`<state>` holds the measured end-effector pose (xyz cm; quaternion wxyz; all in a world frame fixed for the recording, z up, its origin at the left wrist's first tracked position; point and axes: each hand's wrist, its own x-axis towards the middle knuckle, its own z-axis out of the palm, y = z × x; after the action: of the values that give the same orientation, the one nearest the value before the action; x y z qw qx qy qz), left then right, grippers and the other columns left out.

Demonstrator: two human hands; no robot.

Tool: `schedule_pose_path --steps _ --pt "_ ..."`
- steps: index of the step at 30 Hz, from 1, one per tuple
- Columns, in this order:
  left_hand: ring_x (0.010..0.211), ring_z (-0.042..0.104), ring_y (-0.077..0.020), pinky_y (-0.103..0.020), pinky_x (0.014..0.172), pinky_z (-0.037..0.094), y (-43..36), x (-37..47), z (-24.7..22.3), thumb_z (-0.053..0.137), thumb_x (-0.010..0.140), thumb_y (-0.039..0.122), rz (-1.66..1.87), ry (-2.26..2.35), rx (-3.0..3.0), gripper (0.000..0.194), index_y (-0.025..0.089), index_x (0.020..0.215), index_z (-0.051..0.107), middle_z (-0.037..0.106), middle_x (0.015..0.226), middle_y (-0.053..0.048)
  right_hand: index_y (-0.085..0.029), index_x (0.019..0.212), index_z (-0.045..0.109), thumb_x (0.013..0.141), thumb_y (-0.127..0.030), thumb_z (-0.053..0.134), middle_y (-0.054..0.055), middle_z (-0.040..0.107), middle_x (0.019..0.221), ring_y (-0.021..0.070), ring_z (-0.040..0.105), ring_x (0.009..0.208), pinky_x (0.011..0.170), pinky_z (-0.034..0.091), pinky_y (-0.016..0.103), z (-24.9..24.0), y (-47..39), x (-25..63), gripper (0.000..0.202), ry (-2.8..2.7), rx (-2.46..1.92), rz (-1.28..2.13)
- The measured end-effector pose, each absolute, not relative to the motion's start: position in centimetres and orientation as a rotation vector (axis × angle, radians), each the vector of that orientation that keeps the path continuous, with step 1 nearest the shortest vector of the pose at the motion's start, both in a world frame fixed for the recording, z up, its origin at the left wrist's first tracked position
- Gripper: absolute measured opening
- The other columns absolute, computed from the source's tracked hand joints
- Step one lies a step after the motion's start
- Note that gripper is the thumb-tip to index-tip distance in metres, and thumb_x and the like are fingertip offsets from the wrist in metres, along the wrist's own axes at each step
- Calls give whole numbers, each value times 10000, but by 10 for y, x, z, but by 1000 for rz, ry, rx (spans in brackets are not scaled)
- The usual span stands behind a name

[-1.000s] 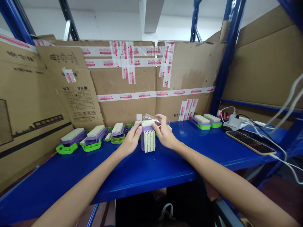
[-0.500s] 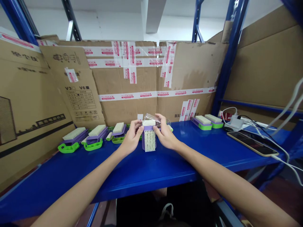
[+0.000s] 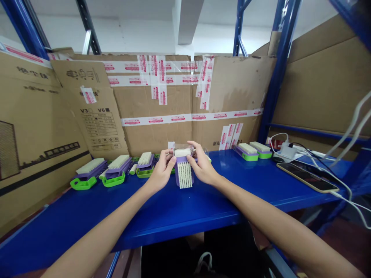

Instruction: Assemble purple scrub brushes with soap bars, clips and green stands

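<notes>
Between both hands a purple brush (image 3: 184,173) with rows of cream bristles is held up over the blue shelf, bristles facing me. My left hand (image 3: 161,168) grips its upper left side, thumb on the front edge. On the opposite side my right hand (image 3: 202,164) closes round the upper right, its thumb on the front too. A clear plastic piece (image 3: 185,146) shows behind the brush's top, partly covered by the fingers. Just left of my left hand sits another purple-and-green brush (image 3: 145,162).
Further left on the blue shelf (image 3: 185,216) lie purple-and-green brushes (image 3: 118,166) in a row. Two more brushes (image 3: 246,150) stand at the back right. A phone (image 3: 307,177), a white charger (image 3: 286,150) and cables occupy the right end. Cardboard panels (image 3: 153,137) wall the back.
The brush has tilted slightly, its lower end moving a little right and down. Both hands keep their grip, and the clear plastic piece now sits flatter behind the top.
</notes>
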<state>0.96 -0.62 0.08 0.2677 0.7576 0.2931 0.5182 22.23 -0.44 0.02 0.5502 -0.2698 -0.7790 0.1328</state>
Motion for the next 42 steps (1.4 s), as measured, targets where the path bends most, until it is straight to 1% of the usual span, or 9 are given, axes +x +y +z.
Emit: schedule_pose_path --steps 6,9,13,16,21,28,32,37,42 --pt "1388 631 -270 -484 1163 519 -6 11 0 443 1125 554 1420 802 2065 426 238 1408 401 674 1424 -147 -314 1632 380 1123 -400 476 125 607 1359 286 652 1149 1095 544 561 5 -8 224 525 -1849 -630 227" --pt "1377 631 -273 -494 1169 513 -8 10 2 452 1126 533 1474 815 2081 472 249 1495 381 652 1445 -148 -328 1634 385 1126 -412 471 124 609 1389 290 655 1171 1104 543 562 5 -9 224 522 -1855 -635 236" --pt "1437 572 -288 -508 1195 489 -11 8 5 482 1124 482 1552 852 2172 521 285 1594 372 549 1572 -145 -334 1626 386 1127 -406 480 125 596 1467 291 658 1201 1107 545 563 6 -10 224 514 -1855 -631 247" --pt "1466 545 -295 -515 1205 484 -12 7 6 490 1124 457 1543 847 2232 501 322 1599 401 479 1654 -117 -345 1588 439 1124 -379 488 110 614 1439 292 644 1232 1122 534 569 8 -12 224 467 -1867 -610 212" --pt "1376 617 -287 -507 1168 515 -12 7 6 517 1117 449 1498 844 2221 485 317 1577 436 538 1597 -122 -345 1565 466 1111 -357 511 105 613 1452 294 628 1273 1117 539 553 11 -13 225 457 -1891 -599 197" --pt "1165 700 -246 -438 1010 593 -11 6 5 545 1104 462 1478 880 2231 429 302 1498 485 634 1446 -114 -332 1561 481 1108 -334 522 106 621 1446 286 629 1262 1079 559 523 10 -12 226 455 -1905 -588 202" --pt "1142 713 -240 -397 938 613 -9 5 4 545 1105 448 1500 862 2254 417 311 1494 483 646 1422 -110 -298 1555 488 1105 -326 529 114 629 1426 276 643 1222 1064 563 508 9 -11 226 453 -1901 -580 193" --pt "1176 714 -251 -396 930 621 -8 4 3 532 1111 428 1502 892 2302 406 308 1496 483 636 1455 -119 -294 1497 529 1100 -307 537 104 640 1425 266 657 1206 1032 576 479 9 -10 226 397 -1901 -583 181" --pt "1130 719 -244 -447 978 620 -7 3 4 524 1114 416 1483 884 2343 417 305 1511 465 654 1422 -126 -301 1475 534 1091 -290 548 92 647 1441 262 657 1214 1018 582 471 8 -8 226 384 -1900 -574 176"
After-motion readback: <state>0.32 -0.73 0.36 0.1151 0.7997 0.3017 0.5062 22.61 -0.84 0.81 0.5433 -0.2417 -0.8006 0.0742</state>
